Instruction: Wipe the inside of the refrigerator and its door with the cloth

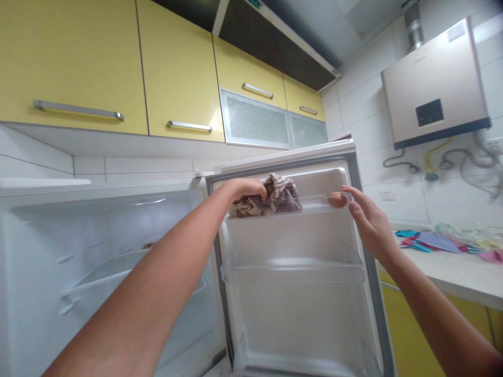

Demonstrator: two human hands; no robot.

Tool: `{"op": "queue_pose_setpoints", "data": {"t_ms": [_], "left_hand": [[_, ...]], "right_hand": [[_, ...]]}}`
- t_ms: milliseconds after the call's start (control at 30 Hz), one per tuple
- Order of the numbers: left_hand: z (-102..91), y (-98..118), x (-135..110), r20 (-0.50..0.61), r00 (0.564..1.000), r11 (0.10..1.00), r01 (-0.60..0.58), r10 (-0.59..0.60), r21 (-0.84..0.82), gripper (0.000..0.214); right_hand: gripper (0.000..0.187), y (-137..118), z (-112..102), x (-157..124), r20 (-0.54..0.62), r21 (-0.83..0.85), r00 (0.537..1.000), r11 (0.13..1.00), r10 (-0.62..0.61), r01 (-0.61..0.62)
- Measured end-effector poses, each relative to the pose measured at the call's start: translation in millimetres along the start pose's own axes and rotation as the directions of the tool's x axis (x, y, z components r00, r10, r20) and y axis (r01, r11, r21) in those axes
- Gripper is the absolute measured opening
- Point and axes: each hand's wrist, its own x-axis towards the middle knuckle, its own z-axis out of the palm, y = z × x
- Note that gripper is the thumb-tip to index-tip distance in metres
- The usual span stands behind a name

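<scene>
A crumpled brown and grey patterned cloth (281, 193) lies bunched in the top clear shelf (314, 204) of the open fridge door (291, 235). My left hand (249, 189) reaches into that shelf from the left, its fingers curled into the cloth. At the shelf's right end sits a brown egg (337, 199), seen partly through the clear plastic. My right hand (367, 217) is beside the egg at the door's right edge, thumb and fingers apart, with fingertips at the shelf's end. Nothing shows in its grasp.
The fridge interior (98, 251) stands open on the left, with a clear inner shelf (106, 275). A counter (440, 267) on the right carries coloured cloths (436, 241) and clear plastic wrapping. Yellow cabinets (176, 68) hang overhead; a water heater (436, 84) is on the right wall.
</scene>
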Motion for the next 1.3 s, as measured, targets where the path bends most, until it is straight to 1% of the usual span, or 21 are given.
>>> {"op": "queue_pose_setpoints", "data": {"t_ms": [67,167,267,367,400,433,500,533,567,600,633,733,833,900,967,1067,1200,1300], "left_hand": [[-7.0,-20,-6,-0.060,0.998,0.995,0.015,-0.009,0.103,0.031],[-12.5,-42,-15,-0.153,0.986,0.963,-0.021,0.064,0.268,0.029],[-12.0,-50,-21,-0.236,0.954,0.913,-0.077,0.184,0.401,0.029],[-9.4,-49,-28,-0.295,0.912,0.869,-0.117,0.286,0.481,0.035],[-8.6,-48,-31,-0.307,0.887,0.844,-0.148,0.344,0.516,0.038],[-8.0,-48,-34,-0.310,0.852,0.801,-0.189,0.422,0.568,0.040],[-6.9,-47,-39,-0.272,0.760,0.665,-0.266,0.590,0.698,0.042],[-6.5,-48,-41,-0.236,0.721,0.589,-0.284,0.651,0.757,0.044],[-6.1,-48,-42,-0.208,0.700,0.527,-0.276,0.683,0.804,0.045],[-5.7,-48,-43,-0.197,0.701,0.493,-0.247,0.685,0.834,0.046],[-5.3,-48,-43,-0.204,0.711,0.479,-0.209,0.673,0.853,0.045],[-3.5,-44,-40,-0.271,0.733,0.484,-0.089,0.623,0.870,0.041],[0.6,-31,-35,-0.331,0.741,0.502,-0.010,0.584,0.865,0.037],[5.8,-17,-29,-0.368,0.723,0.522,0.012,0.585,0.853,0.032],[13.1,0,-23,-0.393,0.692,0.553,-0.011,0.606,0.833,0.030],[27.7,31,-10,-0.426,0.653,0.614,-0.077,0.627,0.785,0.032],[47.9,76,8,-0.489,0.635,0.713,-0.141,0.598,0.687,0.034],[58.1,103,16,-0.481,0.629,0.719,-0.188,0.611,0.669,0.032]], "right_hand": [[0.050,0,0,0,0.005,0.002,1.000,1.000,0.003,-0.003],[0.051,-1,1,0,0.002,-0.004,1.000,1.000,0.012,-0.012],[0.052,-2,1,0,-0.009,-0.012,1.000,1.000,0.011,-0.011],[0.051,-2,2,0,-0.016,-0.010,1.000,1.000,0.002,-0.002],[0.051,-2,2,0,-0.015,-0.008,1.000,1.000,0.000,-0.001],[0.051,-2,2,0,-0.013,-0.006,1.000,1.000,0.000,0.000],[0.050,-2,2,0,-0.014,-0.003,1.000,1.000,0.000,0.000],[0.050,-1,3,0,-0.018,-0.002,1.000,1.000,-0.001,0.001],[0.050,-1,3,0,-0.021,0.000,1.000,1.000,-0.003,0.003],[0.049,-2,3,0,-0.025,0.003,1.000,1.000,-0.007,0.007],[0.049,-2,4,0,-0.027,0.007,1.000,1.000,-0.011,0.011],[0.049,-3,4,0,-0.026,0.017,1.000,1.000,-0.016,0.016],[0.050,-3,4,0,-0.018,0.022,1.000,1.000,-0.010,0.010],[0.050,-4,4,0,-0.015,0.023,1.000,1.000,-0.009,0.009],[0.050,-4,4,-1,-0.013,0.025,1.000,1.000,-0.011,0.011],[0.049,-4,5,-2,-0.014,0.029,1.000,0.999,-0.017,0.018],[0.048,-4,5,-2,-0.015,0.029,1.000,0.999,-0.017,0.017],[0.049,-5,5,-1,-0.017,0.022,1.000,1.000,-0.016,0.016]]}}
